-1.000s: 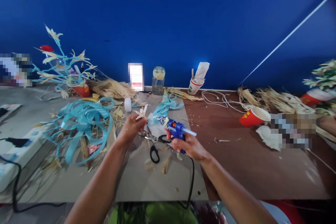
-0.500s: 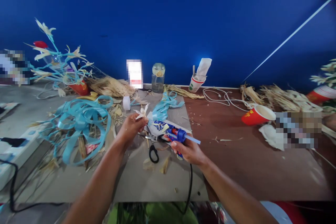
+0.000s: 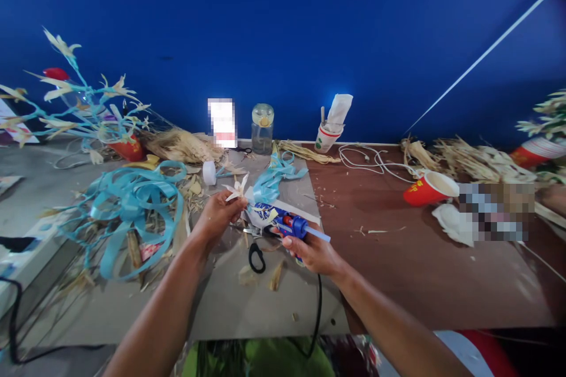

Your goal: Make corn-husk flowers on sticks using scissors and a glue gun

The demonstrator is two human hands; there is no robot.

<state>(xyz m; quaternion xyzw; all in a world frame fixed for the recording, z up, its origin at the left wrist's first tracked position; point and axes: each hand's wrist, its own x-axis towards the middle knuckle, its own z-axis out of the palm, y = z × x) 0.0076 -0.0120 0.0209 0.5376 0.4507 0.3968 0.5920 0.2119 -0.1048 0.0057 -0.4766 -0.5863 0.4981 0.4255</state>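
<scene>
Between the fingers of my left hand (image 3: 220, 214) is a pale husk flower (image 3: 239, 187), its petals pointing up. My right hand (image 3: 313, 249) grips a blue hot glue gun (image 3: 283, 221) with a translucent glue stick (image 3: 318, 233) out of its back end. The gun's nozzle end points left, close to the base of the flower; whether it touches I cannot tell. Below the gun lie black-handled scissors (image 3: 256, 258), their blades partly hidden. Light blue ribbon (image 3: 269, 184) lies just behind the gun.
Looped blue ribbon (image 3: 139, 218) and a branch of husk flowers (image 3: 84, 94) are on the left, near a white power strip (image 3: 38, 247). A tipped red paper cup (image 3: 424, 189), dried husks (image 3: 469, 159) and a white cable (image 3: 375, 162) lie right. A glass jar (image 3: 262, 129) stands behind.
The view has shifted slightly, so most things sit a little further left. Both hands keep their hold on the flower and the glue gun, nearly in the same place.
</scene>
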